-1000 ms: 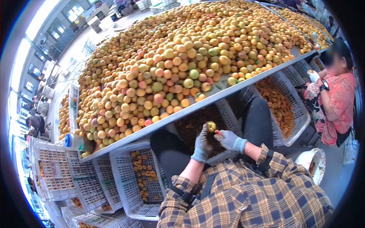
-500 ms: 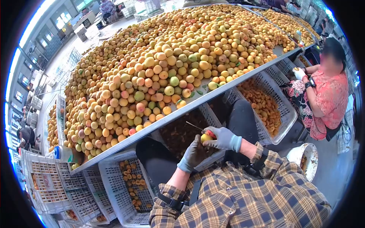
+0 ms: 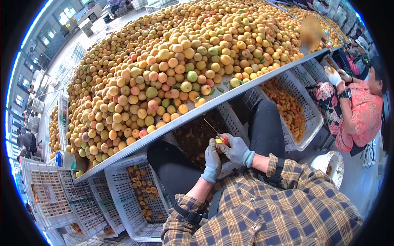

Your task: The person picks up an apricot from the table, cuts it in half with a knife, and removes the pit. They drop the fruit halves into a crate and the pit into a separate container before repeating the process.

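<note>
My gloved right hand (image 3: 239,151) is closed around a small knife (image 3: 212,126) with a red handle and a thin blade pointing up and to the left. Pressed close beside it, my gloved left hand (image 3: 212,162) has its fingers closed on an apricot (image 3: 218,141), of which only a yellow bit shows between the hands. Both hands are above my lap, over a crate (image 3: 233,119) of dark scraps between my knees. Beyond them, a large heap of apricots (image 3: 164,78) covers the metal-edged table.
A crate (image 3: 119,197) with cut apricot halves stands at my left, another crate (image 3: 314,133) of halves at my right. A white bucket (image 3: 337,172) sits near my right elbow. A co-worker (image 3: 361,110) sits on the right. A blue-lidded jar (image 3: 67,160) stands at the table corner.
The knife blade has swung to point more steeply upward, and the apricot between my hands has become mostly hidden. A blurred round orange-brown shape has appeared over the heap's far right.
</note>
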The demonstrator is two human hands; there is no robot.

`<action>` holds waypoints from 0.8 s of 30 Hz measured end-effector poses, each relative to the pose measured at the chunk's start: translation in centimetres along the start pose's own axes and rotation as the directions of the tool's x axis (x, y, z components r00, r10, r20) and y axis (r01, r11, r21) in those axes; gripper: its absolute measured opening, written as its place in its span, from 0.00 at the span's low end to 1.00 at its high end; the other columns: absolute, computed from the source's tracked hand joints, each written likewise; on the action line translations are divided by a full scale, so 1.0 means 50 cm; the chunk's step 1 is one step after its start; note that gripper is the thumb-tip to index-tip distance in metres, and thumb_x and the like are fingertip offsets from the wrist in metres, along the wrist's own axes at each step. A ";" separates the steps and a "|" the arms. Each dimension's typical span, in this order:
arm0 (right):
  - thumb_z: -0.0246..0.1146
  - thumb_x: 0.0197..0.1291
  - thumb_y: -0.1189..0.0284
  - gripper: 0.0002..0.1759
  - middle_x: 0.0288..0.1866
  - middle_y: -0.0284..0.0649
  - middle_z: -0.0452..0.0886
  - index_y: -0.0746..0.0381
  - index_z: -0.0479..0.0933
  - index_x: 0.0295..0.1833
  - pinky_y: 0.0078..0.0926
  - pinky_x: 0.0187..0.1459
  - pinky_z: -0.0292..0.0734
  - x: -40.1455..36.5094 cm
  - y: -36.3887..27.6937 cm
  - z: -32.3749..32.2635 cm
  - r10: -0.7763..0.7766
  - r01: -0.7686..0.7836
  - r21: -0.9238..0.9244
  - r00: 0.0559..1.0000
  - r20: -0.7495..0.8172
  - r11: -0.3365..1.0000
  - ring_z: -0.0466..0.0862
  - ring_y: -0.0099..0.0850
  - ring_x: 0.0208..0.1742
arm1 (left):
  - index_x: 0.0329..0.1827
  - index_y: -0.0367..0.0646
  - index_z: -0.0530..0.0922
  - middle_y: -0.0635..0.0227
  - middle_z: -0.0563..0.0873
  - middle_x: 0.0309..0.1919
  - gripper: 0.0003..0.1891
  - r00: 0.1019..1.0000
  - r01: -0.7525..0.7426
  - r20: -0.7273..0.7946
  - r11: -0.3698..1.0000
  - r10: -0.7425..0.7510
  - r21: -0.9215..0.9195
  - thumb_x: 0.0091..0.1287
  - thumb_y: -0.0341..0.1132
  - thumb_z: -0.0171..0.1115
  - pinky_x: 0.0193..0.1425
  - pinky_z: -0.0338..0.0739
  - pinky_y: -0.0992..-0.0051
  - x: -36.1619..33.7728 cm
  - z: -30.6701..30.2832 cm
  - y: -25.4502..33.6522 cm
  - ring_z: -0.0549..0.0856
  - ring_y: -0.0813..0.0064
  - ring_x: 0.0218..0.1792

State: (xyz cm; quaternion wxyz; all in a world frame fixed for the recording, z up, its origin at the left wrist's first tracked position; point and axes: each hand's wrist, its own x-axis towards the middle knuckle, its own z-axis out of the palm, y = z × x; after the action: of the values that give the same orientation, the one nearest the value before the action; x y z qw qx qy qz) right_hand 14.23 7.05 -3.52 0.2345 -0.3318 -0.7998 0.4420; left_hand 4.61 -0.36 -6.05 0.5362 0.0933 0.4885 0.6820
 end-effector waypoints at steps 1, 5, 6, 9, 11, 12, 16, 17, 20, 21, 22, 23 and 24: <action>0.64 0.58 0.56 0.23 0.35 0.53 0.81 0.61 0.72 0.50 0.42 0.37 0.77 0.001 -0.004 0.006 0.026 -0.025 0.022 0.999 -0.038 0.999 0.81 0.54 0.38 | 0.45 0.38 0.78 0.70 0.82 0.37 0.25 1.000 0.013 0.007 1.000 -0.013 0.005 0.74 0.54 0.43 0.43 0.75 0.78 0.002 -0.004 -0.006 0.80 0.80 0.36; 0.63 0.59 0.59 0.19 0.40 0.53 0.82 0.62 0.74 0.48 0.40 0.42 0.78 0.002 -0.026 0.025 0.155 -0.136 0.239 0.986 -0.064 0.961 0.82 0.51 0.43 | 0.44 0.39 0.78 0.72 0.81 0.34 0.23 0.981 -0.164 -0.046 0.929 0.189 0.331 0.75 0.50 0.42 0.40 0.73 0.80 0.027 -0.041 -0.032 0.77 0.82 0.33; 0.63 0.59 0.60 0.18 0.41 0.53 0.82 0.62 0.75 0.47 0.39 0.43 0.78 0.002 -0.019 0.034 0.124 -0.103 0.197 0.988 -0.094 0.975 0.82 0.50 0.44 | 0.44 0.39 0.79 0.70 0.83 0.36 0.21 0.922 -0.321 -0.089 0.874 0.376 0.366 0.76 0.47 0.42 0.41 0.74 0.77 0.041 -0.045 -0.058 0.78 0.80 0.35; 0.63 0.60 0.66 0.16 0.41 0.49 0.83 0.64 0.75 0.49 0.32 0.48 0.77 0.000 0.000 0.055 0.154 -0.128 0.136 0.968 -0.199 0.982 0.84 0.40 0.45 | 0.40 0.40 0.79 0.69 0.83 0.35 0.20 0.980 -0.166 -0.113 0.986 0.165 0.007 0.76 0.43 0.39 0.42 0.76 0.76 0.021 0.002 -0.009 0.80 0.79 0.37; 0.63 0.61 0.65 0.17 0.42 0.49 0.83 0.64 0.75 0.50 0.31 0.48 0.77 0.003 -0.032 0.042 0.271 -0.235 0.209 0.948 -0.164 0.949 0.84 0.41 0.46 | 0.39 0.38 0.79 0.68 0.83 0.34 0.27 0.958 -0.259 -0.049 0.927 0.282 0.272 0.75 0.54 0.39 0.40 0.75 0.76 0.032 -0.020 -0.016 0.79 0.80 0.34; 0.63 0.61 0.64 0.17 0.42 0.49 0.83 0.63 0.74 0.51 0.31 0.48 0.77 0.005 -0.030 0.043 0.289 -0.250 0.232 0.945 -0.153 0.940 0.84 0.41 0.46 | 0.39 0.36 0.79 0.68 0.82 0.35 0.31 0.927 -0.331 -0.060 0.880 0.371 0.340 0.74 0.58 0.38 0.39 0.74 0.76 0.023 0.004 -0.004 0.78 0.80 0.34; 0.63 0.61 0.60 0.20 0.43 0.48 0.82 0.62 0.73 0.53 0.30 0.48 0.75 0.006 -0.024 0.020 0.239 -0.220 0.274 0.970 -0.037 0.936 0.83 0.41 0.47 | 0.45 0.35 0.77 0.67 0.82 0.36 0.30 0.948 -0.311 0.017 0.912 0.319 0.267 0.74 0.56 0.38 0.43 0.75 0.77 0.029 -0.015 -0.010 0.79 0.77 0.37; 0.63 0.61 0.60 0.21 0.44 0.48 0.82 0.62 0.73 0.53 0.30 0.49 0.74 0.006 -0.025 0.005 0.200 -0.189 0.251 0.980 -0.017 0.949 0.83 0.41 0.48 | 0.47 0.35 0.76 0.66 0.82 0.39 0.29 0.954 -0.299 0.050 0.927 0.295 0.226 0.75 0.55 0.38 0.45 0.74 0.77 0.027 -0.013 -0.006 0.79 0.76 0.39; 0.64 0.57 0.51 0.29 0.46 0.49 0.81 0.60 0.72 0.56 0.34 0.51 0.74 0.007 -0.014 -0.030 0.152 -0.158 0.205 0.987 0.043 0.966 0.81 0.45 0.50 | 0.51 0.36 0.75 0.64 0.80 0.44 0.27 0.943 -0.326 0.158 0.909 0.293 0.261 0.75 0.54 0.38 0.49 0.74 0.75 0.017 -0.009 0.002 0.79 0.75 0.43; 0.64 0.55 0.48 0.31 0.45 0.49 0.81 0.60 0.72 0.56 0.35 0.51 0.74 0.011 -0.017 -0.041 0.157 -0.165 0.155 0.986 0.062 0.974 0.81 0.46 0.50 | 0.53 0.37 0.74 0.64 0.79 0.46 0.27 0.928 -0.360 0.220 0.872 0.299 0.332 0.75 0.53 0.37 0.51 0.73 0.74 0.014 -0.014 0.001 0.78 0.75 0.45; 0.64 0.55 0.48 0.31 0.45 0.49 0.81 0.60 0.72 0.56 0.35 0.51 0.74 0.012 -0.019 -0.052 0.147 -0.155 0.156 0.987 0.059 0.976 0.81 0.46 0.50 | 0.57 0.38 0.73 0.61 0.79 0.50 0.30 0.953 -0.245 0.250 0.923 0.172 0.297 0.73 0.57 0.38 0.57 0.73 0.69 0.014 -0.018 0.002 0.79 0.70 0.50; 0.65 0.53 0.47 0.32 0.45 0.49 0.81 0.59 0.72 0.55 0.35 0.50 0.74 0.016 -0.020 -0.065 0.179 -0.191 0.081 0.974 0.141 0.978 0.81 0.47 0.49 | 0.57 0.38 0.73 0.61 0.79 0.50 0.30 0.951 -0.254 0.253 0.920 0.180 0.299 0.73 0.57 0.38 0.57 0.73 0.69 0.014 -0.020 0.001 0.79 0.70 0.50; 0.66 0.51 0.45 0.34 0.45 0.49 0.82 0.59 0.73 0.54 0.35 0.49 0.74 0.017 -0.026 -0.079 0.217 -0.222 0.001 0.952 0.218 0.975 0.81 0.48 0.48 | 0.59 0.38 0.71 0.59 0.78 0.53 0.31 0.968 0.036 0.248 0.998 -0.049 0.057 0.72 0.59 0.38 0.60 0.72 0.66 -0.001 -0.007 0.011 0.78 0.66 0.53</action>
State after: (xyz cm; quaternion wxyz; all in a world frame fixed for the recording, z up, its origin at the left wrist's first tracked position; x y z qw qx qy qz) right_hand 15.86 9.35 -0.34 0.0997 -0.3655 -0.7729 0.5090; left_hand 4.03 -0.58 -5.77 0.6053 0.1814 0.4369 0.6402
